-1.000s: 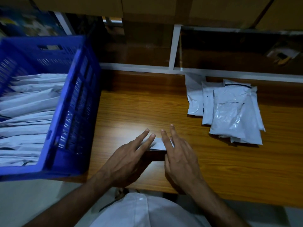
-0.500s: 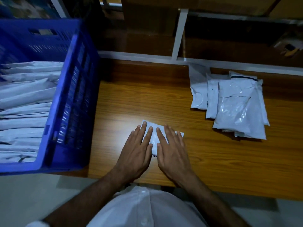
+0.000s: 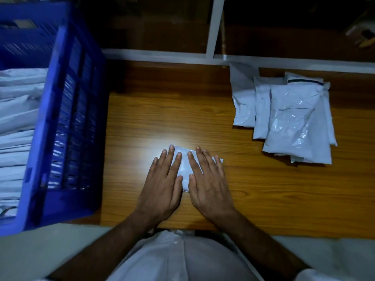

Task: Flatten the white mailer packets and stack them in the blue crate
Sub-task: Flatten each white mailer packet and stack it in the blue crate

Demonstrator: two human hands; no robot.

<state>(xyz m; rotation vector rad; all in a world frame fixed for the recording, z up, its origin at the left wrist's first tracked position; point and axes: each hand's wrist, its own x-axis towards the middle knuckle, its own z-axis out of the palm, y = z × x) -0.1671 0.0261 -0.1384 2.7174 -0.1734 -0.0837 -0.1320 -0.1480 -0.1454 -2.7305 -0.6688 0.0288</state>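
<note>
a person's left hand [image 3: 162, 181] and right hand [image 3: 207, 183] lie side by side, palms down, on a small white mailer packet [image 3: 183, 165] at lower centre of the frame, near the front edge of a wooden table [image 3: 182, 122]. the fingers of both hands are straight and slightly spread; neither hand grips or pinches anything, and both press flat on the packet, which shows only in the gap between them and past the fingertips at its far corners.

the step in hand appears to be the flattening itself: the packet is pinned against the tabletop under both palms. along the left of the frame stands the blue crate [image 3: 67, 122], its inside already holding a layered stack of white packets [image 3: 18, 128]. at upper right, well apart from the hands, a loose pile of unflattened mailers [image 3: 290, 118] rests on the table against a white frame rail [image 3: 213, 29].

judging from this, the next move calls for taking up the pressed packet by an edge, carrying it left over the crate wall and laying it on the stack without letting it puff up again, then reaching right for another from the pile. the slick plastic may slide under the palms.
</note>
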